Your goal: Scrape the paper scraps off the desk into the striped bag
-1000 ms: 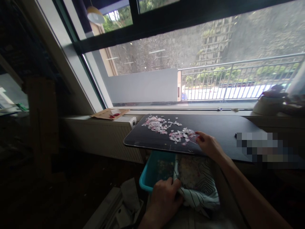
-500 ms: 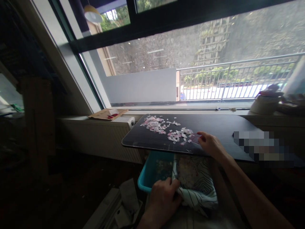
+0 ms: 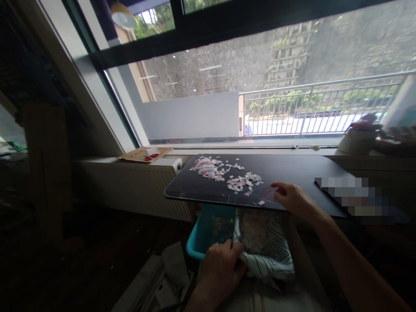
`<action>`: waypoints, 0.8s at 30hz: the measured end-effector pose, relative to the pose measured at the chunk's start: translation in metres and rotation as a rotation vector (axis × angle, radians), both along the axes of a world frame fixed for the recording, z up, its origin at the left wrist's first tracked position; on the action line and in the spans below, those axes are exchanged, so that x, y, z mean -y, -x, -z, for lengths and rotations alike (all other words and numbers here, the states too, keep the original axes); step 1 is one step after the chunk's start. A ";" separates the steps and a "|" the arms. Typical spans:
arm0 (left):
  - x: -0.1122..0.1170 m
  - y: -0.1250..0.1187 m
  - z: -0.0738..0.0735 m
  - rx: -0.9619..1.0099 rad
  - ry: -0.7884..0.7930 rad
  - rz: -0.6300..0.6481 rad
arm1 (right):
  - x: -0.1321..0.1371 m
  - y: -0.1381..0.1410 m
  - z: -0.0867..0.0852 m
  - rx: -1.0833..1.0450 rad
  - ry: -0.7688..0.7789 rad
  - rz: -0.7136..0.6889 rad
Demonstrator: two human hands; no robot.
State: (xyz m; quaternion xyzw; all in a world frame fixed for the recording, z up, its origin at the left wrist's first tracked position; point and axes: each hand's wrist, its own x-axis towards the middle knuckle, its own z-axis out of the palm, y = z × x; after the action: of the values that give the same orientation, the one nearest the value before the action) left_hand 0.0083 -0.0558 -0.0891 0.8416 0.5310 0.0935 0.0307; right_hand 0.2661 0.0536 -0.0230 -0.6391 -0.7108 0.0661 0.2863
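Note:
My right hand [image 3: 294,198] is closed on a clear, pink-tinted protractor [image 3: 268,193], held low over the dark tabletop [image 3: 282,167]. Left of it lie small white and pink paper pieces, in a nearer pile [image 3: 242,182] and a farther pile [image 3: 208,168]. One small paper piece [image 3: 261,203] sits at the table's front edge, beside the protractor. Below, my left hand [image 3: 222,264] grips the rim of a white cloth bag [image 3: 269,264] with dark lines. The bag hangs open under the table edge, with pale bits inside.
A turquoise basin [image 3: 195,247] stands left of the bag. Red scissors [image 3: 151,157] lie on brown paper [image 3: 133,155] above the radiator [image 3: 130,177]. A blurred-out flat object [image 3: 351,190] rests at the table's right. Behind the table runs a window sill.
My right hand and the protractor have moved slightly right and towards me, away from the nearer pile. A small paper piece now shows at the table's front edge. My left hand keeps its grip.

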 end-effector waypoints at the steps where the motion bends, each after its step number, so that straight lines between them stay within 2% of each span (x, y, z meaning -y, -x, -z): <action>1: 0.000 0.000 0.000 0.001 -0.003 -0.001 | 0.000 0.001 0.000 0.003 -0.012 0.009; 12: 0.000 -0.001 0.000 -0.007 -0.009 -0.006 | 0.030 -0.001 -0.005 0.040 0.011 -0.036; 18: 0.000 0.000 -0.003 -0.011 0.011 -0.003 | -0.003 0.020 0.003 0.024 -0.091 0.064; 24: -0.001 -0.001 -0.006 -0.016 0.056 0.001 | -0.019 0.042 0.014 0.047 -0.115 -0.069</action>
State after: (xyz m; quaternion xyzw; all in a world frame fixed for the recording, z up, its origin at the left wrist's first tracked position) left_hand 0.0092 -0.0552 -0.0827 0.8414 0.5332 0.0719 0.0501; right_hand 0.2236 0.0730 -0.0367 -0.5981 -0.7414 0.0199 0.3035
